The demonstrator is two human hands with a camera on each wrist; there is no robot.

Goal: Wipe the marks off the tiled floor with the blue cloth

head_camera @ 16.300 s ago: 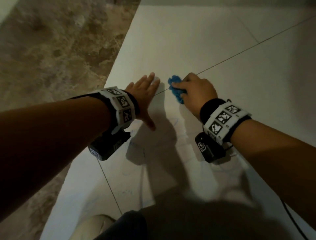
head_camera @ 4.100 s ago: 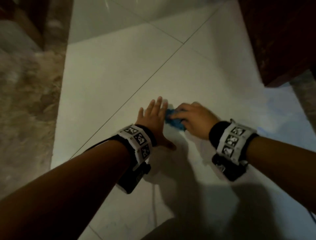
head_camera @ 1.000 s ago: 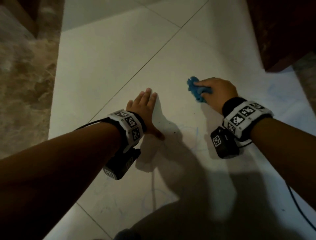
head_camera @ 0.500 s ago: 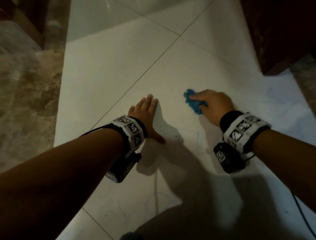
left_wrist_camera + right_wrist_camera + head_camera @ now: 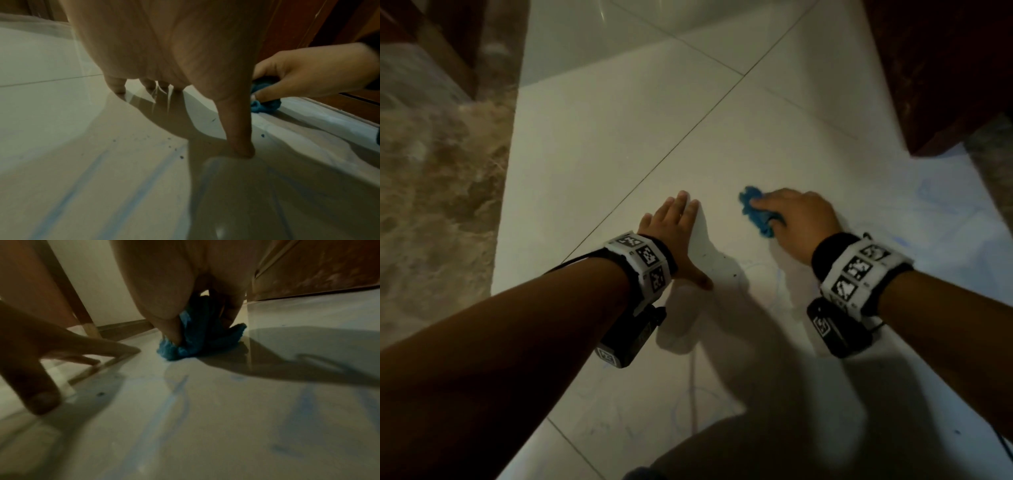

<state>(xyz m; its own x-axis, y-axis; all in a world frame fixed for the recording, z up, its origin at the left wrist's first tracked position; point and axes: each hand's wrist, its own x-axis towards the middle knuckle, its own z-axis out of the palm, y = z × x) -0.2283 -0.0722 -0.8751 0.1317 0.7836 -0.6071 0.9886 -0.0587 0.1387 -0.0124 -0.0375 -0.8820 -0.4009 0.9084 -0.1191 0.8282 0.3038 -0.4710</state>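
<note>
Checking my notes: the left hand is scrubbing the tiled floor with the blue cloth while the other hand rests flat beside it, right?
Not quite: the head view shows the right hand gripping the blue cloth against the tiled floor. The left hand is the one resting flat beside it.

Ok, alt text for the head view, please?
Right hand grips a bunched blue cloth against the white tiled floor; left hand rests flat beside it. Faint blue marks show nearer the person.

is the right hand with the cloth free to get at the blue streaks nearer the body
Probably yes: the right hand grips the cloth on the floor, and bare tile lies between it and the streaks.
</note>
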